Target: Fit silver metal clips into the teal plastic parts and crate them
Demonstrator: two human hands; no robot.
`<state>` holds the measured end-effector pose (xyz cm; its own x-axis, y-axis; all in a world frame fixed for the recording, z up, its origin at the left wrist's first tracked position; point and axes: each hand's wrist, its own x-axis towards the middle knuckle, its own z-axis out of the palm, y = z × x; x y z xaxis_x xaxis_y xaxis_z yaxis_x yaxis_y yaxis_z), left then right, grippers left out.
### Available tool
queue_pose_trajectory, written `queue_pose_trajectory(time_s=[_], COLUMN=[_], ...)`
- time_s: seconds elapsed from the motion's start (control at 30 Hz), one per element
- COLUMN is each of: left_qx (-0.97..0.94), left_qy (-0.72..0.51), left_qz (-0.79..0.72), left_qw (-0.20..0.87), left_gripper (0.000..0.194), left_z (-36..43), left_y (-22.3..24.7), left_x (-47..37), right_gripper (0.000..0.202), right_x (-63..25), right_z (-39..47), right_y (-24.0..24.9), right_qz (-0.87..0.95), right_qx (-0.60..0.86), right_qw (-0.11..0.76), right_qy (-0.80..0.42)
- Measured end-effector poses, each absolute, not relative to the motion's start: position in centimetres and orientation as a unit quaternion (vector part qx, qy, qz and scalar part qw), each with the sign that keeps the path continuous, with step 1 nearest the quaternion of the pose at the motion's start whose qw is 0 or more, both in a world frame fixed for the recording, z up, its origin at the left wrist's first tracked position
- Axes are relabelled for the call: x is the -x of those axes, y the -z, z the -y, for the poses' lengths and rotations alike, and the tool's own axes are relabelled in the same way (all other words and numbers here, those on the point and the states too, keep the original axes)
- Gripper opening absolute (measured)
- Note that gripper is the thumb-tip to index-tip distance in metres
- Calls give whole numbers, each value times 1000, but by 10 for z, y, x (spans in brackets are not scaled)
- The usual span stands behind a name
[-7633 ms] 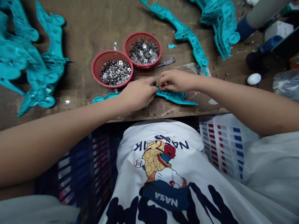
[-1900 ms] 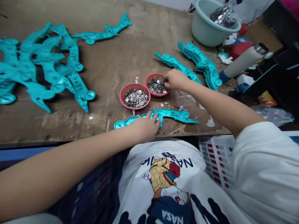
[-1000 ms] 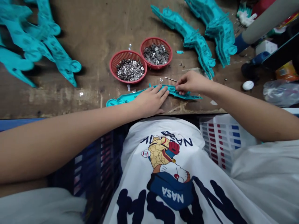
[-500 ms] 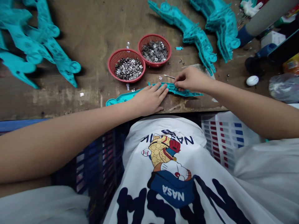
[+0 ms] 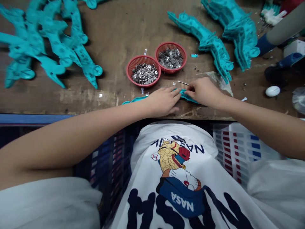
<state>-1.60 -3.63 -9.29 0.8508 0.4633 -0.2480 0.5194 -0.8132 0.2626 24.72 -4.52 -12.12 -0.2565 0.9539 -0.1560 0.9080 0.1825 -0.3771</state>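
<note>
A long, narrow teal plastic part [image 5: 137, 99] lies along the table's near edge, partly hidden beneath my hands. My left hand [image 5: 163, 101] rests flat on its middle, fingers stretched out. Just to the right, my right hand [image 5: 205, 91] has its fingers pinched at the part's right section. A thin metal rod [image 5: 183, 83] sticks out leftward from those pinched fingers; the rest of it is hidden in the hand. Beyond my left hand stand a red basket of small metal pieces [image 5: 143, 71] and a second red basket [image 5: 171, 57] touching it, also filled with metal pieces.
Teal plastic parts [image 5: 54, 41] lie piled at the left. More teal parts [image 5: 207, 39] lie at the far right, near a grey post [image 5: 283, 25]. A white egg-shaped object [image 5: 272, 91] sits at the right. Below the table edge is a white plastic basket [image 5: 240, 140].
The view has shifted, so the table things appear farther right and lower. My hands stay on the teal part, fingertips slightly closer together, and its right end is now mostly covered.
</note>
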Motion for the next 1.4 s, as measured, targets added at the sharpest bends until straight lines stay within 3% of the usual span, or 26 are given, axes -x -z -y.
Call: queue_pose_trajectory(time_s=[0.07, 0.13, 0.27, 0.5, 0.63, 0.7, 0.8, 0.87, 0.97, 1.1, 1.23, 1.33, 1.4], left_qx=[-932, -894, -796, -776, -795, -826, -798, -742, -690, -675, -761, -896, -948], left_qy=[7, -25, 148, 176, 89, -40, -244, -314, -338, -329, -278, -122, 5], left_qz=[-328, -437, -585, -604, -598, -551, -456, -416, -404, -411, -411, -331, -255], left_qw=[151, 97, 47, 53, 50, 115, 309, 420, 495, 516, 417, 270, 192], left_gripper=[55, 51, 46, 42, 38, 32, 18, 21, 27, 34, 49, 35, 44], left_z=[8, -23, -56, -44, -42, -38, -20, -3, 17, 20, 14, 18, 26], left_y=[88, 83, 76, 72, 66, 65, 70, 73, 75, 77, 96, 114, 120], left_x=[27, 43, 65, 61, 64, 62, 49, 38, 26, 23, 28, 35, 40], right_gripper=[27, 34, 47, 44, 40, 40, 45, 43, 29, 16, 19, 27, 28], right_x=[-246, -246, -244, -243, -241, -238, -230, -224, -218, -217, -229, -247, -257], right_z=[49, 52, 54, 55, 52, 51, 49, 49, 51, 54, 42, 24, 15], right_y=[113, 102, 84, 82, 81, 81, 83, 84, 84, 79, 80, 92, 102], right_qz=[782, 805, 843, 858, 852, 824, 764, 740, 744, 769, 745, 720, 714], right_qx=[593, 569, 526, 499, 498, 513, 515, 499, 479, 458, 490, 527, 543], right_qw=[38, 30, 31, -33, 47, 146, 295, 354, 379, 373, 362, 323, 270], right_qy=[-188, -163, -113, -118, -156, -190, -255, -279, -273, -244, -271, -315, -350])
